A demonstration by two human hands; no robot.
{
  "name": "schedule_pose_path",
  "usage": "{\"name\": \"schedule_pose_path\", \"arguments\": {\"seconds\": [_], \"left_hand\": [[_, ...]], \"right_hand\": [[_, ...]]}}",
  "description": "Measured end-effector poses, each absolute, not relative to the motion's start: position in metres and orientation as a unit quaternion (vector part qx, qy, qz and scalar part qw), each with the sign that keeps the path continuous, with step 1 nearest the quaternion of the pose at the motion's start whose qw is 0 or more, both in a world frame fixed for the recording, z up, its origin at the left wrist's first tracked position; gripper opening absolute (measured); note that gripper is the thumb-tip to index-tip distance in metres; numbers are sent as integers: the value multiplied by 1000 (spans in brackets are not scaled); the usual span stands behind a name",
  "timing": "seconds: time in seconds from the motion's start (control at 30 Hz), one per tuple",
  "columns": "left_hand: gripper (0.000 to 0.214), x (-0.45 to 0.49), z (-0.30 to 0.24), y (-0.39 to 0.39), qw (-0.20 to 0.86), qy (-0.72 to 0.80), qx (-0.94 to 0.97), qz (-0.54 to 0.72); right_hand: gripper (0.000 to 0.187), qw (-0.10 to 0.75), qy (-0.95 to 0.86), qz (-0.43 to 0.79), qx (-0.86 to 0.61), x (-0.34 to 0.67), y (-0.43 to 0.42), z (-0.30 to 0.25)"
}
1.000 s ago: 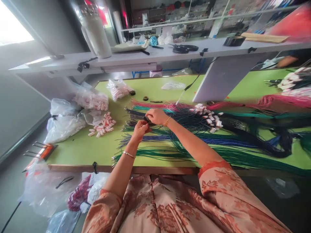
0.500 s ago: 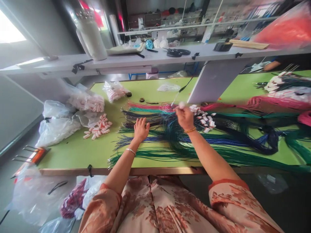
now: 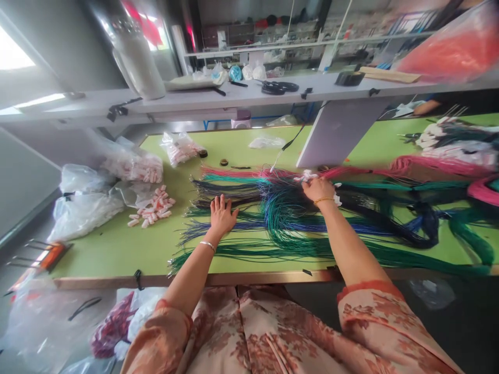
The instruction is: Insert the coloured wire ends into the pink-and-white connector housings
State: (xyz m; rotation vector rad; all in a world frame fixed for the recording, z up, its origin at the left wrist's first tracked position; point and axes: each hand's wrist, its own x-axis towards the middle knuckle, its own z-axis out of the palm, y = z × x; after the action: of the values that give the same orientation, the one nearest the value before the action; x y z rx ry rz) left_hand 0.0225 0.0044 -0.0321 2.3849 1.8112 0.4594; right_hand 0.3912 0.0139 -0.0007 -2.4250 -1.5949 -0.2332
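My left hand (image 3: 223,214) lies palm down with fingers spread on the dark wires (image 3: 241,191), holding nothing. My right hand (image 3: 318,189) is over a pile of white plastic connectors (image 3: 307,175), with its fingers curled down around connectors at their edge; how many it grips is hidden. Below it, green wires (image 3: 284,236) bend in a loop across the bundles. Blue wires (image 3: 249,227) and pink wires (image 3: 230,172) run alongside in separate rows, their metal-tipped ends pointing left.
Loose pink-and-white connectors (image 3: 154,210) lie left of the wires, near clear plastic bags (image 3: 88,208). An orange holder with metal prongs (image 3: 54,257) is at the left table edge. A shelf (image 3: 241,93) with scissors (image 3: 276,86) crosses behind; its upright panel (image 3: 339,135) meets the table.
My right hand has moved right and down onto the connector pile, carrying a small white piece before. My left hand stays on the wires, its fingers a little more spread. The view has shifted slightly.
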Motion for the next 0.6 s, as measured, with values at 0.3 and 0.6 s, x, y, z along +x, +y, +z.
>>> {"name": "schedule_pose_path", "arguments": {"seconds": [0.3, 0.6], "left_hand": [[64, 22, -35, 4, 55, 590, 789, 163], [69, 17, -26, 10, 112, 592, 778, 178]], "right_hand": [[59, 206, -677, -53, -704, 308, -6, 42], [85, 94, -716, 29, -691, 304, 27, -33]]}}
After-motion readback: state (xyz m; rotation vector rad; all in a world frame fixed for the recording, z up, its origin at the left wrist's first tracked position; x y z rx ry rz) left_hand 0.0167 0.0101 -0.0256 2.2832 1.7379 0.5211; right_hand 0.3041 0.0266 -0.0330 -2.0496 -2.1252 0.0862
